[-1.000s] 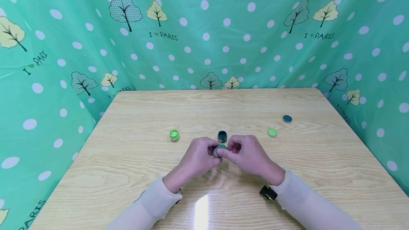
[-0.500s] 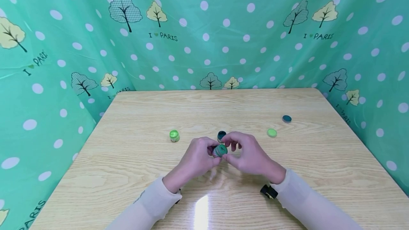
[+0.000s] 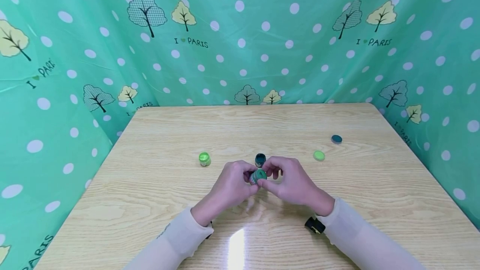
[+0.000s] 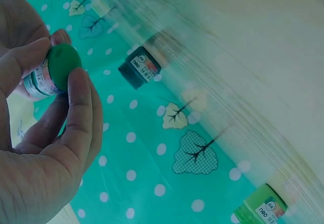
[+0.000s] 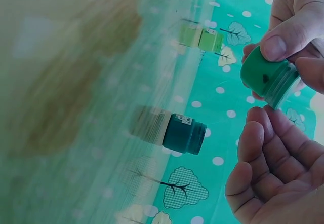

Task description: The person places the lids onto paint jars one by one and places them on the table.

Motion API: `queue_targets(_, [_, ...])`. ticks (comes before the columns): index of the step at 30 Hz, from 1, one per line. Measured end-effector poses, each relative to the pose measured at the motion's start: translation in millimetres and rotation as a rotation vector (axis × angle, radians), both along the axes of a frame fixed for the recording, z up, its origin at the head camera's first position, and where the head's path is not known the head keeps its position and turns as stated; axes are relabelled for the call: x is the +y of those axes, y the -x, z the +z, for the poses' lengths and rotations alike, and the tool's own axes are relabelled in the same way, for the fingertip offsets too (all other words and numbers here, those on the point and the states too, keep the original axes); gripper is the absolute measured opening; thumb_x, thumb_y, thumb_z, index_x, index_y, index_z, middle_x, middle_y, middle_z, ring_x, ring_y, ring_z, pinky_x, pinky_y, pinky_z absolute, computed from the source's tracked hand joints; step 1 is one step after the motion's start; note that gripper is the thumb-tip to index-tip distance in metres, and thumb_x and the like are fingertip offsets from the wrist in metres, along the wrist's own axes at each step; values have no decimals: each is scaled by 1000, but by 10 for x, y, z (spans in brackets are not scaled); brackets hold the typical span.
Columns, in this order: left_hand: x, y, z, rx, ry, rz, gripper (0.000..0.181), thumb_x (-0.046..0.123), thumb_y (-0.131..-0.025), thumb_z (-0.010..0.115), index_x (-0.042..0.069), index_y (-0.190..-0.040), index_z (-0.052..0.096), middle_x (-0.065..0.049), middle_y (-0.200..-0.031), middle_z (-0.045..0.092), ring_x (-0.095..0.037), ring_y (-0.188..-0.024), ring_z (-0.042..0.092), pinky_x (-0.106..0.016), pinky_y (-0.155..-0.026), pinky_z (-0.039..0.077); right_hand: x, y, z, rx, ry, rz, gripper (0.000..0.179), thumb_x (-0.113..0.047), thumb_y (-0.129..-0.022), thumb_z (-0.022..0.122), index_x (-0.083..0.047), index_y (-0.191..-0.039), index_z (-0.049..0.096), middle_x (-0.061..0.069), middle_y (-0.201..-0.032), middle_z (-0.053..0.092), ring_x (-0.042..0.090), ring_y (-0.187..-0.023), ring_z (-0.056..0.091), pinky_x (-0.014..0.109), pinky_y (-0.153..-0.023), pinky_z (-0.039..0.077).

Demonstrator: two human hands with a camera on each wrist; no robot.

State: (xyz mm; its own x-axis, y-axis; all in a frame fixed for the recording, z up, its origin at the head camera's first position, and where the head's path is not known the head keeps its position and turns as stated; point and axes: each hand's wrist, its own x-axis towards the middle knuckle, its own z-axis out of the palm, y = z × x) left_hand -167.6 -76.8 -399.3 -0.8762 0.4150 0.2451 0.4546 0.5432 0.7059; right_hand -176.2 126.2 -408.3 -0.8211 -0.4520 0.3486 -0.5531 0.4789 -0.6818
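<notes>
Right hand (image 3: 288,181) has nudged in closer to the green jar (image 3: 258,176), thumb and fingertips lightly pinching its top end; left hand (image 3: 233,184) grips it, just nearside of the dark jar (image 3: 260,160). Probably light, stiff, kinda slick, so I'd hold the sides

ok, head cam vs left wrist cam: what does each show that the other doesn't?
Head only: the pale green lid and dark lid loose on the table, plus both light sleeves.

Left wrist only: clear lettering on the label of the dark jar; it's too small to make out from the head.

Both: left hand and right hand at the green jar, dark jar, lime jar, dotted curtain.
</notes>
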Motion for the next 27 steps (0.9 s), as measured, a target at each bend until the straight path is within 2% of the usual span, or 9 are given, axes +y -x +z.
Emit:
queue_targets(5, [-2,2,-12,12,0,0,18,1,-77,83,3,-95,77,0,-80,69,-9,-69,62,-21,-62,54,-9,6,-8,-21,-18,-37,19,-30,-86,85,-23,-84,67,-10,-74,59,14,-66,56,25,-57,47])
queue_targets(12, [-4,6,-16,6,4,-1,19,1,-78,83,3,-96,77,-1,-82,70,-12,-70,64,-20,-63,54,-21,1,-15,-60,-47,-74,30,-38,-90,80,-23,-75,59,-11,-63,52,8,-55,47,23,-49,39])
queue_targets(18, [0,0,-8,-9,9,4,21,1,-77,83,2,-98,77,-2,-83,70,-11,-71,64,-21,-63,54,-25,-5,-15,-56,-69,-91,36,-41,-91,78,-23,-70,57,-12,-59,49,5,-52,43,22,-48,36])
queue_targets(23, [1,-4,-4,-17,3,8,22,1,-77,83,2,-98,77,-1,-83,70,-12,-72,64,-21,-64,55,-8,-20,21,-69,-57,-104,34,-45,-89,79,-22,-73,60,-10,-62,52,8,-54,46,23,-49,38])
queue_targets(27, [0,-4,-5,-6,6,5,19,2,-77,84,4,-95,77,1,-81,69,-12,-71,64,-21,-64,55,12,-19,42,-29,-27,-78,25,-36,-86,85,-18,-88,67,-4,-75,60,14,-64,53,26,-55,44])
